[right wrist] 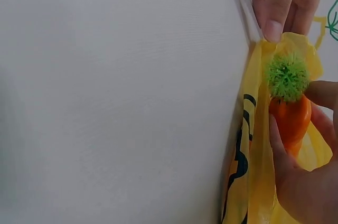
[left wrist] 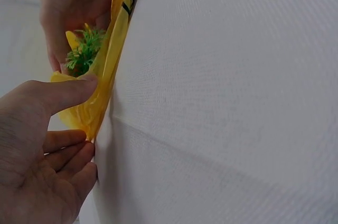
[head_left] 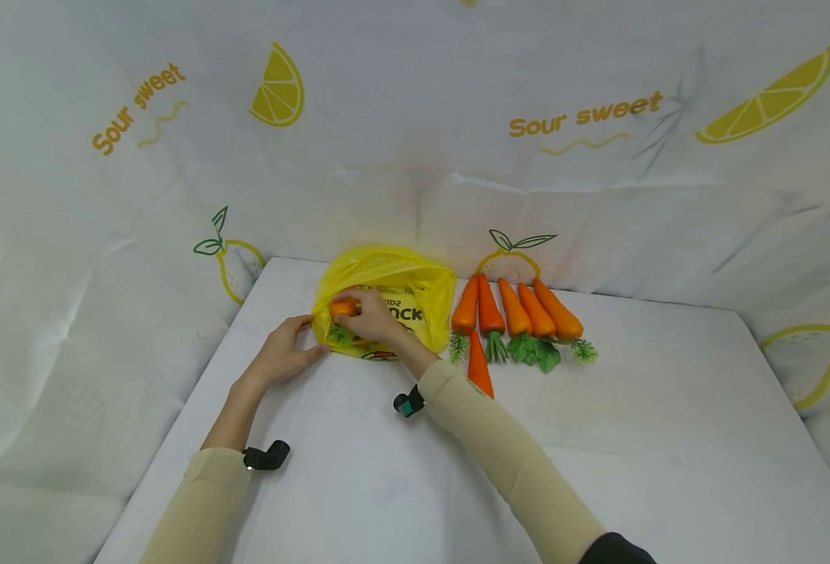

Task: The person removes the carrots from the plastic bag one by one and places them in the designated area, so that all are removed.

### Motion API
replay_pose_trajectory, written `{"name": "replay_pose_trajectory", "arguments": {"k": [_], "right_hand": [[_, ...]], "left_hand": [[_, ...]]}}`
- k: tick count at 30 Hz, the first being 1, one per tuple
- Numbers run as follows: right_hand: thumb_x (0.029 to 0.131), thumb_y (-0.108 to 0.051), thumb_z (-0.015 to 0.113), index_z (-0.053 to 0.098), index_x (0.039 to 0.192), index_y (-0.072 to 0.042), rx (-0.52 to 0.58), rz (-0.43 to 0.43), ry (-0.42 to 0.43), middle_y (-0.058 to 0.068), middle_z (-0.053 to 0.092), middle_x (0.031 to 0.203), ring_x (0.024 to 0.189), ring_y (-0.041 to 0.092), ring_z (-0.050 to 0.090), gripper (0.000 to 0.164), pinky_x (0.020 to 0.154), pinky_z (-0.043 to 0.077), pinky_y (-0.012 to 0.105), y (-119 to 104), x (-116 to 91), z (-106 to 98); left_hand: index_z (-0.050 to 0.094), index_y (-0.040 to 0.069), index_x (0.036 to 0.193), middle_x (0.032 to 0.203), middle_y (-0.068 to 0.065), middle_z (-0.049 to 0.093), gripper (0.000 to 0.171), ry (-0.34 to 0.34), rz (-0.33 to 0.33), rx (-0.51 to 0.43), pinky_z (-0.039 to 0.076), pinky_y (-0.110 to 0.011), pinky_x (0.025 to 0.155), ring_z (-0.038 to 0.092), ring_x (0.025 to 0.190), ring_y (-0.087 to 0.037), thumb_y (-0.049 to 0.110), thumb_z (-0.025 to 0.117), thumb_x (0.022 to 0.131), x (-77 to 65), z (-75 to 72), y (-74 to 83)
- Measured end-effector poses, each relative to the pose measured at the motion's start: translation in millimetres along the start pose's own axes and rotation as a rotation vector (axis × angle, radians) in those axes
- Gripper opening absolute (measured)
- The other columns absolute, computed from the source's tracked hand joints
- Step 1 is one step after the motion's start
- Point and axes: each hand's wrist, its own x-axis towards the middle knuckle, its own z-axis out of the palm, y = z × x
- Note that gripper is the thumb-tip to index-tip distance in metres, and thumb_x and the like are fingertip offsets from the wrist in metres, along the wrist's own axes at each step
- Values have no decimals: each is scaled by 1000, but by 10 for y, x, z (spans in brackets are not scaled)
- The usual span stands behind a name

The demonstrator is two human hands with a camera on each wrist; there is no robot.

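Observation:
A yellow plastic bag [head_left: 387, 266] with dark lettering lies at the back of the white table. My right hand [head_left: 371, 317] is at the bag's mouth and grips an orange carrot [right wrist: 291, 121] with a frilly green top [right wrist: 288, 77]. Its tip is hidden inside the bag. On the left, my left hand [head_left: 284, 352] pinches the rim of the bag between thumb and fingers, as the left wrist view shows. In that view the green top [left wrist: 84, 49] pokes up between the bag's edge and my right hand.
Right of the bag, several carrots [head_left: 514, 309] lie in a row with their green tops toward me. One more carrot [head_left: 480, 364] lies in front of them, partly behind my right sleeve. A white sheet with lemon prints [head_left: 415, 117] hangs behind the table [head_left: 633, 439].

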Motion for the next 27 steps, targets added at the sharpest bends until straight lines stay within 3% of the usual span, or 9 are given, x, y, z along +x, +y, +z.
{"name": "replay_pose_trajectory", "arguments": {"k": [10, 19, 27], "right_hand": [[99, -8, 78, 72, 121, -1, -45, 64, 134, 20, 69, 136, 125, 34, 63, 25, 110, 58, 45, -28, -76, -46], [99, -10, 74, 71, 125, -5, 40, 144, 90, 19, 66, 143, 120, 34, 63, 27, 96, 58, 37, 9, -186, -225], [98, -16, 75, 73, 122, -10, 52, 181, 3, 14, 69, 134, 110, 26, 60, 25, 82, 50, 29, 29, -292, -504]], "left_hand": [[43, -10, 159, 163, -35, 46, 76, 5, -10, 9, 34, -66, 131, 42, 155, -54, 29, 73, 102, -1, 11, 12], [42, -10, 159, 164, -35, 46, 76, 2, -16, 17, 34, -67, 131, 41, 155, -54, 29, 73, 102, 0, 18, 8], [42, -11, 159, 164, -35, 46, 76, 5, -23, 20, 33, -66, 132, 41, 156, -54, 27, 73, 101, -12, 23, 28]]}}
